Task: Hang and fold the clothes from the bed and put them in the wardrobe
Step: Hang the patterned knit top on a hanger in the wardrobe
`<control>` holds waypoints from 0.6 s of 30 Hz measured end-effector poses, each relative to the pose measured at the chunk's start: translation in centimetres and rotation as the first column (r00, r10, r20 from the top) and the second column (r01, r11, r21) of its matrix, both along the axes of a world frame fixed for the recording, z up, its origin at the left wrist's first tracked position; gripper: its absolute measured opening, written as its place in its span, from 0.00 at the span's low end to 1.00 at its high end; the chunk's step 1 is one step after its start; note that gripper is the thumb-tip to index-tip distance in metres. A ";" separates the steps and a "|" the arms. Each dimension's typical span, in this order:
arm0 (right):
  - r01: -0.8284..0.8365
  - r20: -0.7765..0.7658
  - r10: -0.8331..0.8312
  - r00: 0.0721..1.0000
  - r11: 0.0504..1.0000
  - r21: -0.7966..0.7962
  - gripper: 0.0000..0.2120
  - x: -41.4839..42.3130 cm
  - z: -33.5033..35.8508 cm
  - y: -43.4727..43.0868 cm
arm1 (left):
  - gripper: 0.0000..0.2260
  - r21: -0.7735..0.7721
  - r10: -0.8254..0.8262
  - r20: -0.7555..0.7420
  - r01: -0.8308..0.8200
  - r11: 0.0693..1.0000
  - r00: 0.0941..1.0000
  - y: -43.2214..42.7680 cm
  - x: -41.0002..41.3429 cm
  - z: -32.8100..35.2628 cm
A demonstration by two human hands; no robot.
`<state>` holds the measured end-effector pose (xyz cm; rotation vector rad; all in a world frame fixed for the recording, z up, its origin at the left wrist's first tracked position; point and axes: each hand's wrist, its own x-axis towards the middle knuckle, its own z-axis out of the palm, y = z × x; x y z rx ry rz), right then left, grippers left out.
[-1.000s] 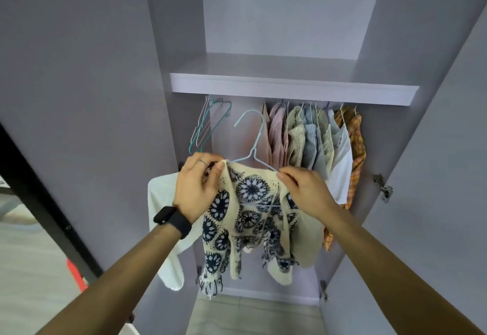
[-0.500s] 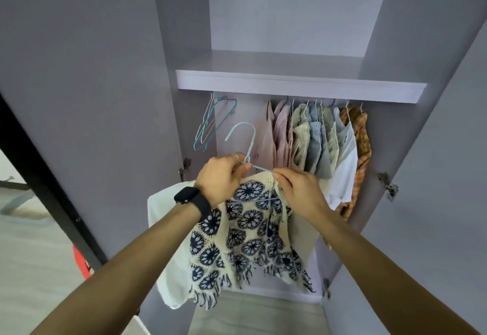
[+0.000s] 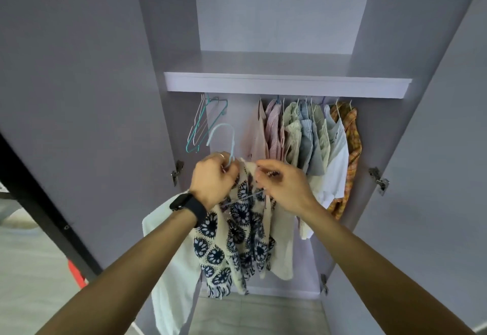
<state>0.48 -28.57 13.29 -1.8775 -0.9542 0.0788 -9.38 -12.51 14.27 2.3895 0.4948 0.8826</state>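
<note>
A cream crochet top (image 3: 237, 239) with dark blue flower patches hangs on a light blue wire hanger (image 3: 224, 137) in front of the open wardrobe. My left hand (image 3: 213, 179) grips the hanger at the base of its hook, together with the top's shoulder. My right hand (image 3: 282, 187) pinches the top's other shoulder against the hanger's arm. The hook points up, below the rail and apart from it. A white garment (image 3: 171, 268) hangs over my left forearm.
Several shirts (image 3: 311, 144) hang on the right half of the rail under the shelf (image 3: 287, 84). A few empty hangers (image 3: 203, 123) hang at the rail's left end. Both wardrobe doors (image 3: 79, 97) stand open, with a gap on the rail between the empty hangers and the shirts.
My hands have drawn close together at the hanger's neck, and the top has bunched narrower. My view has tilted up and closer to the wardrobe.
</note>
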 end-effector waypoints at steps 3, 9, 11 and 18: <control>0.171 0.003 -0.171 0.985 0.983 -0.067 0.12 2.1 -0.9 -1.8 | 0.15 -0.092 0.006 0.092 0.002 0.996 0.996 1.0 -1.0 1.1; 0.257 0.162 -0.228 0.960 0.948 -0.188 0.20 2.6 -2.2 -0.3 | 0.11 -0.066 -0.025 0.124 0.033 0.997 0.992 0.7 -0.4 2.5; 0.300 0.220 -0.267 0.938 0.944 -0.135 0.11 2.5 -2.2 0.5 | 0.10 -0.009 -0.042 0.132 0.043 0.999 0.990 0.3 -0.1 2.6; 0.495 0.336 -0.426 0.840 0.855 -0.154 0.22 2.1 -2.4 2.1 | 0.10 -0.025 -0.013 0.136 0.016 1.000 0.991 0.3 0.0 2.3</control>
